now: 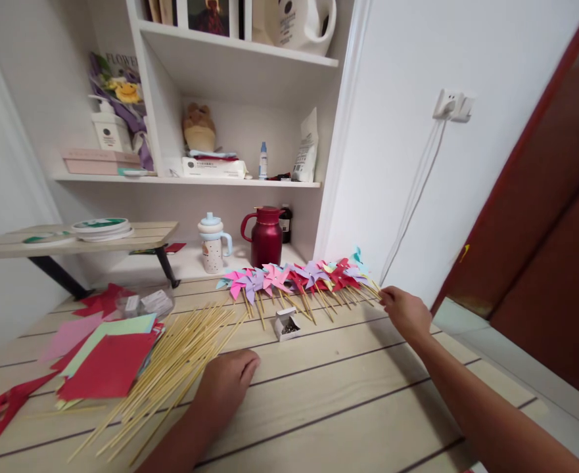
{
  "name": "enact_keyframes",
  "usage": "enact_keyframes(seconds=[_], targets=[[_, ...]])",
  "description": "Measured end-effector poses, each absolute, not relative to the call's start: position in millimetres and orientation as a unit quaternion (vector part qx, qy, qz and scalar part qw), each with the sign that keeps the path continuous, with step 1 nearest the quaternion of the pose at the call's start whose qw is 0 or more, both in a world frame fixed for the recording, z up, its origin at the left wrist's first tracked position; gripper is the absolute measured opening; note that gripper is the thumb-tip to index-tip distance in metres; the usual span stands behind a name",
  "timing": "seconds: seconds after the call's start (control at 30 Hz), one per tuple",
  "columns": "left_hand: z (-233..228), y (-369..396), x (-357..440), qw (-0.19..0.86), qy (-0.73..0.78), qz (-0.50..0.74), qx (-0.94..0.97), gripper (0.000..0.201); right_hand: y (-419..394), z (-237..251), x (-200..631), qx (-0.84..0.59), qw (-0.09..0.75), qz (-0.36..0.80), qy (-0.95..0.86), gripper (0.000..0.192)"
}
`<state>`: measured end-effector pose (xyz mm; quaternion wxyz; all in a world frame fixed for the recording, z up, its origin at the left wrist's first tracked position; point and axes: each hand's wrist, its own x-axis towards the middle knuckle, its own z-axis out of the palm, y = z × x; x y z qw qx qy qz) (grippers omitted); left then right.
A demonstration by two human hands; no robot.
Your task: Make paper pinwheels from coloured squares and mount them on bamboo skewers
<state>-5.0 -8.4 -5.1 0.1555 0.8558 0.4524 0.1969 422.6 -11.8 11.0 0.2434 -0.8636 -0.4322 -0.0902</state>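
My right hand (pixel 407 314) reaches to the right end of a row of paper pinwheels (pixel 313 276). Its fingers pinch the thin wooden stick of a pinwheel (pixel 361 270) there. My left hand (pixel 229 378) rests closed on the table, with nothing showing in it. Just left of that hand lies a loose heap of thin wooden sticks (pixel 181 348). A small open white box (pixel 286 326) of tiny metal pieces stands between the hands and the pinwheels. Red, green and pink paper sheets (pixel 106 364) are stacked beside the sticks.
A clear plastic container (pixel 156 301) with white packets and red paper scraps (pixel 10 404) lie on the left. A low stand (pixel 156 233) holds round white rolls. Behind are a cup (pixel 212 246), a red jug (pixel 267 238) and white shelves (pixel 240 180). A cord (pixel 420 190) hangs at right.
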Motion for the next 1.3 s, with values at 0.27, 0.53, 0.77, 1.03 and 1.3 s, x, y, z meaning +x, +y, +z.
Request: enact_keyframes(seconds=[0.27,0.53,0.77,1.03,1.3], targets=[[-8.6,-6.0,-5.1,0.170,0.450,0.207,0.852,0.032,-9.2,-1.9,453.3,-0.909,0.156,-0.091,-0.375,0.035],[-12.3,-6.0,-6.5,0.171,0.450,0.224,0.847,0.030,-6.6,-18.1,460.8,-0.891,0.174,-0.150,-0.391,0.045],[-12.5,-6.3,-5.6,0.180,0.452,0.221,0.845,0.030,6.1,-22.1,461.4,-0.877,0.202,-0.168,-0.401,0.044],[-11.8,-5.9,-6.8,0.181,0.459,0.219,0.841,0.029,8.9,-25.8,464.7,-0.884,0.202,-0.144,-0.396,0.040],[-12.0,-7.1,-6.9,0.179,0.458,0.227,0.841,0.028,6.4,-27.1,460.4,-0.876,0.231,-0.149,-0.397,0.036]])
